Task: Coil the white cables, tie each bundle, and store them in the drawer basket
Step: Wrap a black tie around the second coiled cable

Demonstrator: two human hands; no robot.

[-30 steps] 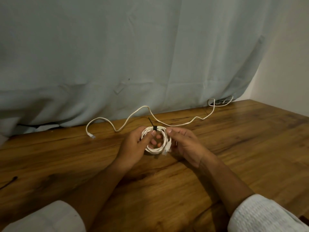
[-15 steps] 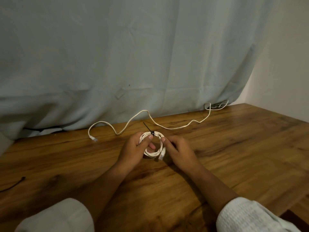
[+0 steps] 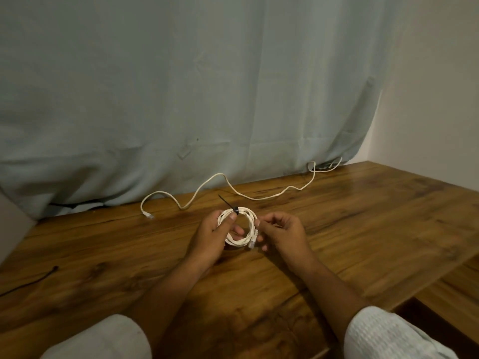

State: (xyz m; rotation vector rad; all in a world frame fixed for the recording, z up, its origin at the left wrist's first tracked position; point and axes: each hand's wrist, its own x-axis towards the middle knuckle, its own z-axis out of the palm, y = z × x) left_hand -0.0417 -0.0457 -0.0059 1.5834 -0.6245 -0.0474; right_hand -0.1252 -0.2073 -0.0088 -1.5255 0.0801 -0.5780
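The broad table of brown wood-grain boards [image 3: 337, 229] has a smooth, semi-glossy finish with dark knots and streaks. At its 12 o'clock edge hangs a pale grey-green cloth curtain [image 3: 181, 86], matt and softly creased. The small coil of white plastic-jacketed cable [image 3: 239, 239] looks smooth with a slight sheen; a thin black plastic tie [image 3: 234, 209] sits at the coil's 12 o'clock. The ribbed white knit sleeve [image 3: 388, 335] at 5 o'clock looks rough.

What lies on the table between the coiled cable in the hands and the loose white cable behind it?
Head view: only bare table between coiled cable and loose cable.
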